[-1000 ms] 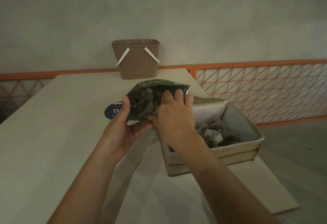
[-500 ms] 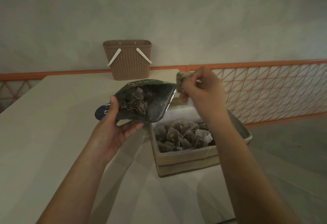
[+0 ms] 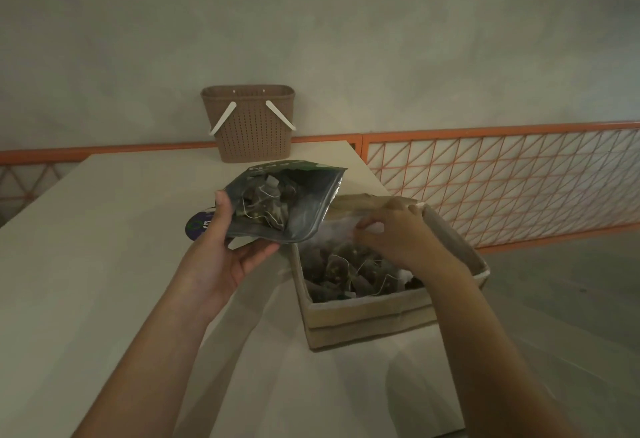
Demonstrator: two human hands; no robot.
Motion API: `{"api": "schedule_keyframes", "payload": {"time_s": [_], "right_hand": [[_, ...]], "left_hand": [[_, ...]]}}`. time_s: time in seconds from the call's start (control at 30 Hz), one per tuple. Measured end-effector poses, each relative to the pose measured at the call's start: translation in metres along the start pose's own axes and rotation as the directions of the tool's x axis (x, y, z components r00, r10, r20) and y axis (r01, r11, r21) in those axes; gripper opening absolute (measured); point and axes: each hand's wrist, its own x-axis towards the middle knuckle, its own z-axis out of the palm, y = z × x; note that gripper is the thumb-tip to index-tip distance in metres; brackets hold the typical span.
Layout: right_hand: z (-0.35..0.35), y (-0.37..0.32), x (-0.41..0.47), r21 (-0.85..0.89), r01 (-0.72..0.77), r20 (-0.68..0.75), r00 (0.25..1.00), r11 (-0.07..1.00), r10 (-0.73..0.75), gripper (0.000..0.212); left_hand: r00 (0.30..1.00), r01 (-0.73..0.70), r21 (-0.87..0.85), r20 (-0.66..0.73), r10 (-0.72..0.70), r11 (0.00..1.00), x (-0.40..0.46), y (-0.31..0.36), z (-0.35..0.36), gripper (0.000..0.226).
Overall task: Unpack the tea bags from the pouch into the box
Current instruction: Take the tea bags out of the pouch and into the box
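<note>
My left hand (image 3: pixel 221 257) grips the dark foil pouch (image 3: pixel 304 202) by its lower left side and holds it tilted above the table, mouth towards the box. Several tea bags (image 3: pixel 266 205) with white strings show inside it. The beige box (image 3: pixel 367 313) stands to the right, with a heap of tea bags (image 3: pixel 343 268) in it. My right hand (image 3: pixel 401 233) reaches down into the box with its fingers bunched together. It pinches a pale, blurred tea bag (image 3: pixel 370 228) at the fingertips, just above the heap.
A brown perforated basket (image 3: pixel 249 126) with white handles stands at the far edge of the pale table (image 3: pixel 86 264), against the wall. An orange lattice railing (image 3: pixel 502 181) runs along the right. The table's right edge lies close beside the box.
My right hand pulled a tea bag out of the pouch, lifted it over the box and has now come down into the box. The left hand still holds the pouch, slightly more opened.
</note>
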Motion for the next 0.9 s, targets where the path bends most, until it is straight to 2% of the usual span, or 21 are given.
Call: {"api": "schedule_keyframes", "payload": {"time_s": [0.03,0.07,0.13,0.17,0.2,0.27,0.33,0.37,0.43,0.5,0.53,0.6,0.67,0.77,0.9], "right_hand": [[0.002,-0.001,0.001,-0.069,0.043,0.042,0.998,0.997,-0.04,0.039],[0.004,-0.001,0.003,-0.092,0.075,0.099,0.993,0.993,-0.066,0.034],[0.007,0.001,0.004,-0.085,0.054,0.221,0.975,0.995,-0.034,0.018],[0.008,0.0,0.004,-0.09,0.029,0.255,0.967,0.996,-0.005,0.02],[0.009,-0.001,0.004,-0.121,0.007,0.258,0.966,0.993,0.025,0.026],[0.006,-0.01,0.001,-0.27,-0.022,0.17,0.983,0.963,0.07,0.043],[-0.003,-0.021,-0.004,-0.308,-0.007,0.057,0.998,0.951,0.026,0.037],[-0.009,-0.027,-0.007,-0.227,0.04,-0.014,0.999,0.973,-0.045,0.028],[-0.02,-0.038,-0.01,0.04,0.154,-0.197,0.97,0.987,-0.144,0.015],[-0.027,-0.052,-0.009,0.316,0.278,-0.347,0.924,0.907,-0.162,0.028],[-0.03,-0.06,-0.008,0.361,0.346,-0.396,0.897,0.866,-0.194,0.036],[-0.031,-0.076,0.0,0.213,0.46,-0.425,0.838,0.862,-0.343,0.051],[-0.026,-0.086,0.015,0.009,0.511,-0.372,0.8,0.859,-0.471,0.048],[-0.021,-0.102,0.035,-0.14,0.502,-0.37,0.773,0.853,-0.516,0.027],[-0.011,-0.126,0.044,-0.214,0.496,-0.509,0.679,0.842,-0.529,0.028]], "left_hand": [[1.0,0.002,0.0,0.002,-0.002,1.0,0.0,0.0,0.0,0.059],[1.0,0.004,0.0,0.0,-0.004,1.0,0.0,0.001,0.0,0.061],[1.0,0.011,-0.003,-0.008,-0.011,1.0,0.0,0.001,-0.001,0.065],[1.0,0.015,-0.005,-0.013,-0.015,1.0,0.0,0.002,-0.001,0.066],[1.0,0.017,-0.007,-0.015,-0.017,1.0,0.0,0.002,-0.001,0.067],[1.0,0.017,-0.011,-0.01,-0.017,1.0,0.0,0.003,-0.002,0.066],[1.0,0.011,-0.009,-0.002,-0.011,1.0,-0.001,0.003,-0.003,0.062],[1.0,0.008,-0.004,0.0,-0.008,1.0,-0.001,0.003,-0.003,0.06],[1.0,0.002,0.007,-0.003,-0.002,1.0,-0.001,0.004,-0.002,0.059],[1.0,0.002,0.014,-0.02,-0.002,1.0,0.001,0.004,-0.003,0.059],[1.0,0.003,0.015,-0.028,-0.003,1.0,0.001,0.005,-0.004,0.06],[1.0,0.006,0.029,-0.03,-0.005,1.0,0.002,0.006,-0.004,0.063],[0.999,0.009,0.051,-0.037,-0.007,0.999,0.002,0.007,-0.004,0.07],[0.998,-0.006,0.106,-0.064,0.013,0.994,0.004,0.009,-0.007,0.069],[0.977,-0.008,0.144,-0.209,0.038,0.99,0.012,0.006,-0.017,0.063]]}}
